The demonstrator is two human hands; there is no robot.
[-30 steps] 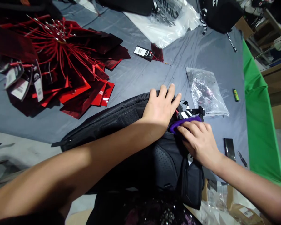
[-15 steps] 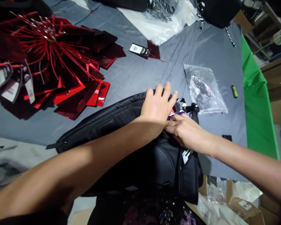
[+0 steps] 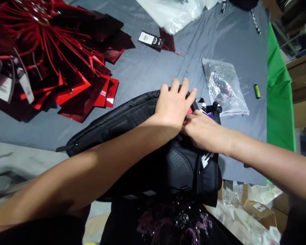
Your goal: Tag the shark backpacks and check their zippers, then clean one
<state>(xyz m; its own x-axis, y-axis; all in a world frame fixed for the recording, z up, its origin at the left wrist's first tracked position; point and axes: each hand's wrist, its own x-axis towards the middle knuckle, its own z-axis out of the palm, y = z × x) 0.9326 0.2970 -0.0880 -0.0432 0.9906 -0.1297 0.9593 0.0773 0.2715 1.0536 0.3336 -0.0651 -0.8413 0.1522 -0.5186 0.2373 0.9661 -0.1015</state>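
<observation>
A black backpack point(image 3: 132, 117) lies on its side across the near edge of the table and against my body. Resting on its upper side, my left hand point(image 3: 172, 107) has its fingers spread over the far edge. Close beside it, my right hand point(image 3: 204, 131) is closed at the strap end, its fingertips hidden in the folds of the bag. What they pinch, if anything, I cannot make out. A bit of red point(image 3: 190, 111) shows between the hands, and a purple strip point(image 3: 210, 116) lies just beyond my right knuckles. White zip pulls point(image 3: 206, 160) hang below that hand.
Red tags with cords point(image 3: 79, 81) fan out at the left. A loose black tag point(image 3: 149, 39), a clear plastic packet point(image 3: 225, 86) and a small yellow-green tube point(image 3: 257, 91) lie on the grey cloth. Green cloth point(image 3: 279, 92) borders the right; cartons point(image 3: 260, 211) and plastic sit below.
The view has shifted slightly, so the table things sit higher. My right fingers have gone deeper into the bag's folds, and less purple shows beside them. My left hand keeps its place.
</observation>
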